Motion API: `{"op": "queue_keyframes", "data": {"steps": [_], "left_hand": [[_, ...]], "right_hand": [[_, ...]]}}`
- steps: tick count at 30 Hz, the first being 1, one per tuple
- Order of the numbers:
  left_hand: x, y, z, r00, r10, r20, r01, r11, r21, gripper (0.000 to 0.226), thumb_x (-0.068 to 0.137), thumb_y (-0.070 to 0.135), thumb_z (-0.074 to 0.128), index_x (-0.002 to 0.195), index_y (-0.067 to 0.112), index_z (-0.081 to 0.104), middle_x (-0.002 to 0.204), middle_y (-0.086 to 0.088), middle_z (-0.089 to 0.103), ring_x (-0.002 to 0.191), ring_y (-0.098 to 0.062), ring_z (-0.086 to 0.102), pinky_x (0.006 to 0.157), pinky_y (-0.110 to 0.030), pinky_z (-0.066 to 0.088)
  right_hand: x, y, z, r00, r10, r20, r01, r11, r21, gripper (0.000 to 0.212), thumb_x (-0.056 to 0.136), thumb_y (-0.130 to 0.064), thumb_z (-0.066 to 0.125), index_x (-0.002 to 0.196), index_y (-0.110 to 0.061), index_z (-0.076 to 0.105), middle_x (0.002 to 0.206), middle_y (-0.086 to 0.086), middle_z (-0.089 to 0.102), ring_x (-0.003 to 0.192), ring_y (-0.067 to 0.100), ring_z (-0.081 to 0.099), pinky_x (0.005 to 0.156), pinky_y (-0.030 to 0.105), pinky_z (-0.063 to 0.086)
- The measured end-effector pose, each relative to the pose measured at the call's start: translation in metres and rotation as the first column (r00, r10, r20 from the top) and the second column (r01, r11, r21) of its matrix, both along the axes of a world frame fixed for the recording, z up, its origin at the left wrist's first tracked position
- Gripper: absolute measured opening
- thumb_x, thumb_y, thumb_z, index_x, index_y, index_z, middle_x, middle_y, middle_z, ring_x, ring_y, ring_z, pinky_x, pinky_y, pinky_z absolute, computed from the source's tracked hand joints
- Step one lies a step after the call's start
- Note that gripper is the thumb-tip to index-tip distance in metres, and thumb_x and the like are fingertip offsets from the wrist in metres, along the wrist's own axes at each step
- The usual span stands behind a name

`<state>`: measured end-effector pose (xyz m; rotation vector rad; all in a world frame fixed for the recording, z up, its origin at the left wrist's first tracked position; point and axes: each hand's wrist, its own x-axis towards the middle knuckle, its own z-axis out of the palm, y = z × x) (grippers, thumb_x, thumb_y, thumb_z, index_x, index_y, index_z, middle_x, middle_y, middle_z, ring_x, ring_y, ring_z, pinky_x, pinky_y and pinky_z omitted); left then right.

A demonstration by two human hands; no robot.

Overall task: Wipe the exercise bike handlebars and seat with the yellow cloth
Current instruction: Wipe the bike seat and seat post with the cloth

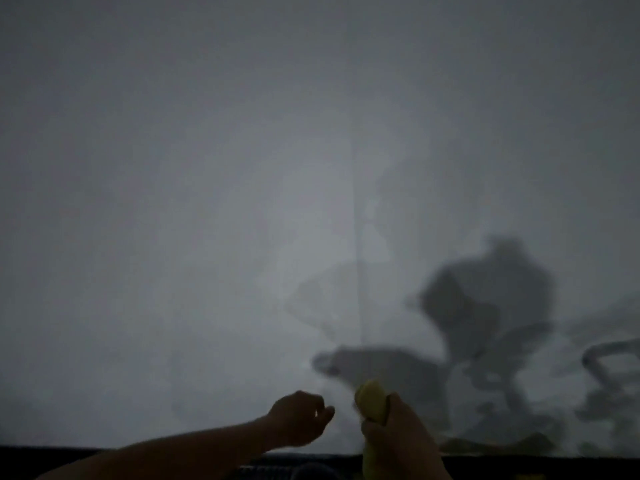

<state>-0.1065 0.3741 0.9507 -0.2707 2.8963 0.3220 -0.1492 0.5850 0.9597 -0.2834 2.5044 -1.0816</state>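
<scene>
Cloth bunched in right hand, long axis near vertical: top end sticks up past the fingers, lower end hangs below the fist at bottom edge. Right hand grips it, low center-right. Left hand just beside it, apart, fingers curled in, holding nothing visible; forearm runs in from bottom left. Grey wall with shadows fills the rest. Dim, blurry.
</scene>
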Motion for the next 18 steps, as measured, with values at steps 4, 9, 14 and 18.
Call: {"op": "queue_keyframes", "data": {"steps": [4, 9, 14, 18], "left_hand": [[0.023, -0.002, -0.044, 0.999, 0.036, -0.034, -0.034, 0.997, 0.074, 0.041, 0.096, 0.057, 0.04, 0.111, 0.026, 0.062, 0.115, 0.002, 0.058, 0.105, -0.015, 0.06, 0.087, -0.027, 0.046], [0.046, 0.008, -0.092, 0.976, 0.152, -0.156, -0.112, 0.965, 0.238, 0.037, 0.094, 0.052, 0.049, 0.12, 0.027, 0.06, 0.114, 0.004, 0.05, 0.108, -0.018, 0.059, 0.09, -0.034, 0.049], [0.061, 0.012, -0.108, 0.962, 0.15, -0.229, -0.09, 0.963, 0.252, 0.033, 0.097, 0.044, 0.052, 0.12, 0.022, 0.061, 0.115, 0.0, 0.053, 0.107, -0.018, 0.054, 0.089, -0.031, 0.046], [0.069, 0.005, -0.115, 0.963, 0.133, -0.235, -0.053, 0.945, 0.322, 0.031, 0.098, 0.039, 0.052, 0.122, 0.02, 0.06, 0.115, 0.0, 0.052, 0.105, -0.018, 0.056, 0.089, -0.028, 0.046]], "right_hand": [[0.005, 0.02, -0.029, 0.994, -0.052, -0.099, 0.06, 0.994, 0.086, 0.05, 0.075, -0.056, 0.064, 0.108, -0.023, 0.048, 0.103, 0.0, 0.049, 0.104, 0.026, 0.055, 0.086, 0.037, 0.046], [0.034, 0.027, -0.068, 0.986, 0.027, -0.164, 0.014, 0.97, 0.242, 0.048, 0.082, -0.051, 0.054, 0.12, -0.022, 0.045, 0.118, 0.002, 0.043, 0.113, 0.026, 0.043, 0.088, 0.037, 0.042], [0.06, 0.018, -0.082, 0.979, 0.067, -0.192, 0.0, 0.944, 0.33, 0.069, 0.076, -0.057, 0.041, 0.138, -0.026, 0.041, 0.14, 0.001, 0.039, 0.132, 0.027, 0.033, 0.103, 0.043, 0.029], [0.069, 0.013, -0.093, 0.971, 0.17, -0.168, -0.078, 0.89, 0.448, 0.068, 0.077, -0.059, 0.042, 0.139, -0.032, 0.043, 0.143, -0.001, 0.043, 0.131, 0.023, 0.039, 0.105, 0.041, 0.025]]}}
